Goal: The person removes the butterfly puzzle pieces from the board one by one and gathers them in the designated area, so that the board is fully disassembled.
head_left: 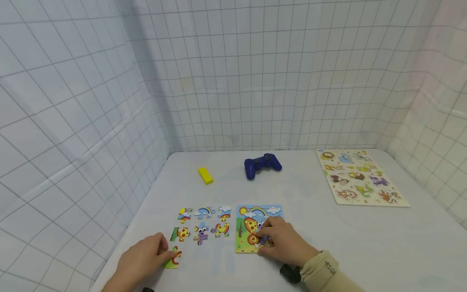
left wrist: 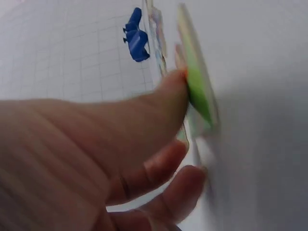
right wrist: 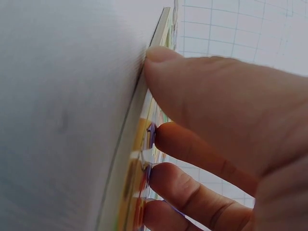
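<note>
At the lower left, my left hand (head_left: 144, 257) touches a green and red jigsaw piece (head_left: 175, 259) with its thumb. The left wrist view shows the thumb on the piece (left wrist: 198, 79) and the other fingers loosely bent, apart from it. My right hand (head_left: 284, 241) holds the lower right part of a square puzzle board (head_left: 241, 246). Its thumb presses the near edge of the board (right wrist: 122, 144), and its bent fingertips rest on the picture. That hand hides part of the picture. Between the hands lie two rows of pieces, including a purple one (head_left: 201, 233) and a rainbow one (head_left: 204, 212).
Behind the pieces lie a yellow block (head_left: 206, 176) and a blue game controller (head_left: 262, 164). An animal puzzle board (head_left: 359, 178) is at the back right. A dark object (head_left: 290, 273) sits by the right cuff. Gridded cloth walls (head_left: 255, 81) surround the white table (head_left: 346, 251).
</note>
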